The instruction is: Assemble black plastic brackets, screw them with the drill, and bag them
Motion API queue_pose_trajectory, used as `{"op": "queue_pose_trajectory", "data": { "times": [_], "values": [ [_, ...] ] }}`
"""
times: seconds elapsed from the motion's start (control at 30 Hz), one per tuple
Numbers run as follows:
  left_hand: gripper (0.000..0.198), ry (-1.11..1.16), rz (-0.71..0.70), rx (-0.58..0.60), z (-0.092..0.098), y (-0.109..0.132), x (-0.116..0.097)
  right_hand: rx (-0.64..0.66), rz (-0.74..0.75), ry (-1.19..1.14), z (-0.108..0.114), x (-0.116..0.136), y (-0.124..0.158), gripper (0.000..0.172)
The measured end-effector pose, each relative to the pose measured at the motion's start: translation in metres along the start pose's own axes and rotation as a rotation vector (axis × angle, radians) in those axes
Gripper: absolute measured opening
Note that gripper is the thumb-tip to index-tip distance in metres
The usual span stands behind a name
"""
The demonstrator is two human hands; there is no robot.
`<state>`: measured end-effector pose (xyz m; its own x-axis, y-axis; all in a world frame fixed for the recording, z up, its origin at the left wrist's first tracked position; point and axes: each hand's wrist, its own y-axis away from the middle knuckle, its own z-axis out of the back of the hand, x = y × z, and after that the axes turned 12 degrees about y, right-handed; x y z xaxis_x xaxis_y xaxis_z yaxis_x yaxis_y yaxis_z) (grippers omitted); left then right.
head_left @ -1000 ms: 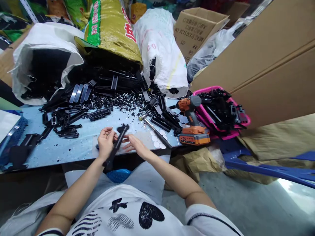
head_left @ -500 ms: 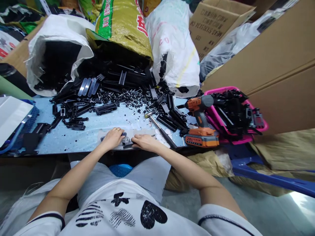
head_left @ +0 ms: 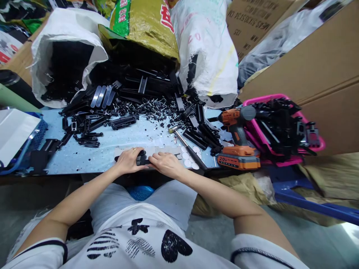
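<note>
My left hand is closed around a black plastic part close to the front edge of the table. From the other side my right hand grips the same part's right end, its fingers bent together. The part's exact kind cannot be made out, since both hands cover much of it. Under the hands lies a thin grey plate. A hammer rests on the table to the right of my right hand, beside several white round discs.
An orange cordless drill stands right of the hammer, against a pink basket of black parts. Loose screws lie behind the hands. Farther back are a white sack and a yellow sack. A blue basket is at left.
The part between my hands now shows a black side where grey metal showed before. My right hand has come closer to my left. The view has shifted slightly.
</note>
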<state>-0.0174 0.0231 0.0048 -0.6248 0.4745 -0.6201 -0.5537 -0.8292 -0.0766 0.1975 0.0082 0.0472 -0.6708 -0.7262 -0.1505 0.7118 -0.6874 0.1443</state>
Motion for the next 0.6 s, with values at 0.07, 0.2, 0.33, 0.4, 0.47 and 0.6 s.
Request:
{"op": "queue_pose_trajectory", "data": {
  "times": [0.07, 0.2, 0.33, 0.4, 0.47, 0.6],
  "values": [
    [0.057, 0.01, -0.043, 0.018, -0.001, 0.002, 0.001, -0.006, 0.013, 0.008, 0.004, 0.001, -0.001, 0.038],
    [0.048, -0.014, -0.073, 0.02, -0.003, 0.007, 0.001, -0.012, 0.054, 0.001, 0.004, -0.006, -0.004, 0.038],
    [0.057, -0.013, -0.04, 0.119, -0.003, -0.008, -0.001, -0.056, 0.056, -0.087, -0.019, -0.022, -0.006, 0.04],
    [0.057, 0.016, -0.05, 0.162, -0.002, -0.034, 0.001, -0.096, 0.028, -0.137, -0.034, -0.03, -0.005, 0.041],
    [0.046, 0.032, -0.018, 0.078, 0.0, -0.075, 0.007, -0.126, 0.0, -0.16, -0.045, -0.038, -0.004, 0.041],
    [0.031, -0.051, 0.258, -0.165, 0.0, -0.162, 0.026, -0.169, -0.15, -0.17, -0.05, -0.062, -0.019, 0.037]
  ]
}}
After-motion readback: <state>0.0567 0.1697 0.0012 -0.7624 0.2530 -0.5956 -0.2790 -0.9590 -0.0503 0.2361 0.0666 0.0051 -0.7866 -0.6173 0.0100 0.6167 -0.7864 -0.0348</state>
